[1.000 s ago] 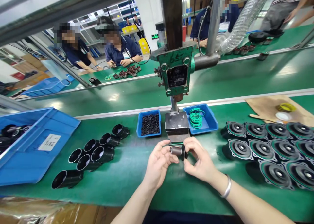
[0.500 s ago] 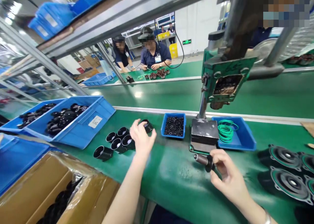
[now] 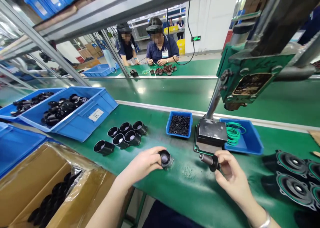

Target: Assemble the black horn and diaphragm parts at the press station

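My left hand is closed on a black cup-shaped part, its open end facing up towards the camera, over the green table. My right hand pinches the dark flange of a black part with a shaft, whose shaft points left. That part is just in front of the black block at the base of the press. Several black cups stand in a group to the left of my left hand. Between the group and the press sits a small blue bin of little black rings.
A green press head hangs at the right, with a blue tray of green rings below. Black housings stand far right. Blue crates and a cardboard box are left. Two people sit across the line.
My left hand has come from the cup group towards me and to the right, now with a cup in it. My right hand holds the same part nearly in place. The view has shifted slightly.
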A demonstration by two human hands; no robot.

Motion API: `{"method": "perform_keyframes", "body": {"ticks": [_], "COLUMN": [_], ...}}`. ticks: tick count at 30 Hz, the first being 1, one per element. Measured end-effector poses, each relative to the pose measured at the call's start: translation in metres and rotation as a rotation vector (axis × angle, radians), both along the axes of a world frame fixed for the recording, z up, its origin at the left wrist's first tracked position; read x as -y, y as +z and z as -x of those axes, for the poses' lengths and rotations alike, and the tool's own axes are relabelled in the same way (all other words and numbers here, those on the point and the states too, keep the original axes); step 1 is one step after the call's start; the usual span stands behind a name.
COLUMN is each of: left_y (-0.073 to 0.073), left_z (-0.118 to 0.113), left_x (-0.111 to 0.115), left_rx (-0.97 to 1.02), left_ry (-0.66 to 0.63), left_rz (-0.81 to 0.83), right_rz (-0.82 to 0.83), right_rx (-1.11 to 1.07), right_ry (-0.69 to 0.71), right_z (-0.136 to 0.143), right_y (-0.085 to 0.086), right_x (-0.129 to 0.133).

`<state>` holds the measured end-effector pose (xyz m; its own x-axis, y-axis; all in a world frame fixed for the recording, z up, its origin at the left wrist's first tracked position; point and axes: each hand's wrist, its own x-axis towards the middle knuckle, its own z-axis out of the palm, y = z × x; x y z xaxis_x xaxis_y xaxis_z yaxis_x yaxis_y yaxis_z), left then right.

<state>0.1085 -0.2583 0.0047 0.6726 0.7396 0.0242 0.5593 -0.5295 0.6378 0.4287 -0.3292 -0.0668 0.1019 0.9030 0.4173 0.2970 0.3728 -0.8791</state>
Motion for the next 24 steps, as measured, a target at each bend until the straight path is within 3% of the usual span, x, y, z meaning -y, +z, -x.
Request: {"method": "perform_keyframes", "body": {"ticks": [4,8,11,16,21,24], "left_y": [-0.028,-0.051,-0.05,-0.044,-0.056,-0.049], "left_z": [-0.018,-0.036,-0.039,-0.028,-0.033,-0.033], "left_x": [0.015,0.019,0.02,0.02,0.02,0.017], "left_rx": [0.233,0.328,0.341,0.357,0.279,0.312], "left_ry": [0.143,0.343,0.364,0.171,0.423,0.394], "left_rz": [0.151,0.145,0.182,0.287,0.155,0.211], "right_rz": [0.041,0.035,0.034,0.04,0.032,0.024], "right_rx": [-0.025,-0.031,-0.03,-0.03,-0.029,-0.032], "right_ry": [0.012,0.016,0.022,0.026,0.036,0.045], "right_z": [0.001,0.001,0.002,0.002,0.002,0.002], "right_y": [-0.002,0.0,0.002,0.002,0.003,0.003], "right_x": [0.001,0.001,0.001,0.002,0.002,0.002]}}
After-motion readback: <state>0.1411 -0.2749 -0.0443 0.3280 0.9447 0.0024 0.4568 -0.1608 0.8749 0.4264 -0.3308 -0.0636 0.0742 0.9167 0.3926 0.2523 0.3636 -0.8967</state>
